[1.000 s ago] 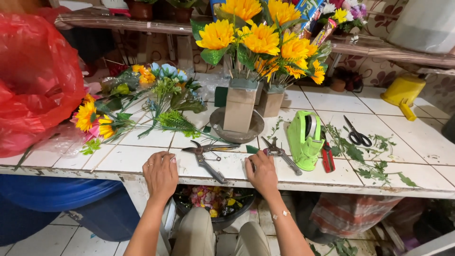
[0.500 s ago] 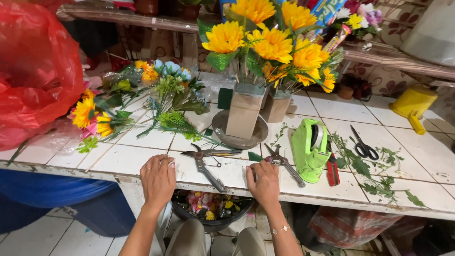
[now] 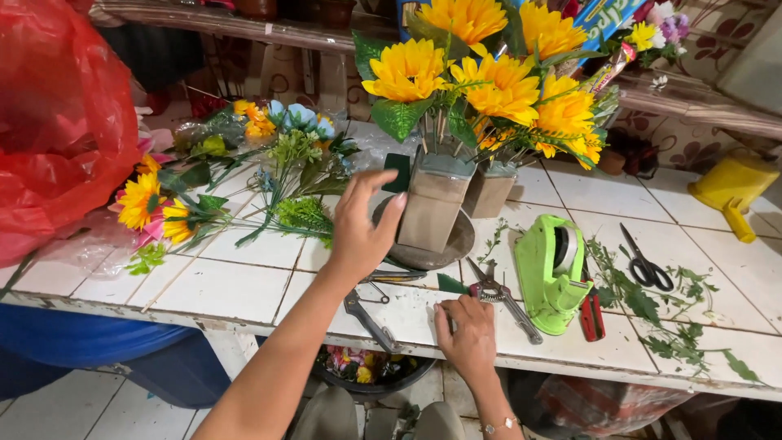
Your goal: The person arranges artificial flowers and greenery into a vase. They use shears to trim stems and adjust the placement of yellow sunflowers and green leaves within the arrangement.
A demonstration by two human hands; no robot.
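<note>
We reach our left hand (image 3: 362, 224), fingers spread and holding nothing, toward the vase (image 3: 433, 202); our right hand (image 3: 468, 338) rests flat before it, beside the pliers (image 3: 498, 295).

Looked like a small flower-arranging workshop or stall. A white tiled counter (image 3: 204, 285) was covered in artificial sunflowers (image 3: 481, 73), loose fake stems (image 3: 244, 171), pliers (image 3: 501, 297), scissors (image 3: 648, 265) and a green tape dispenser (image 3: 550, 273) (trimmed leaf scraps (image 3: 652, 301) everywhere), with a cluttered shelf (image 3: 244, 28) behind.
</note>
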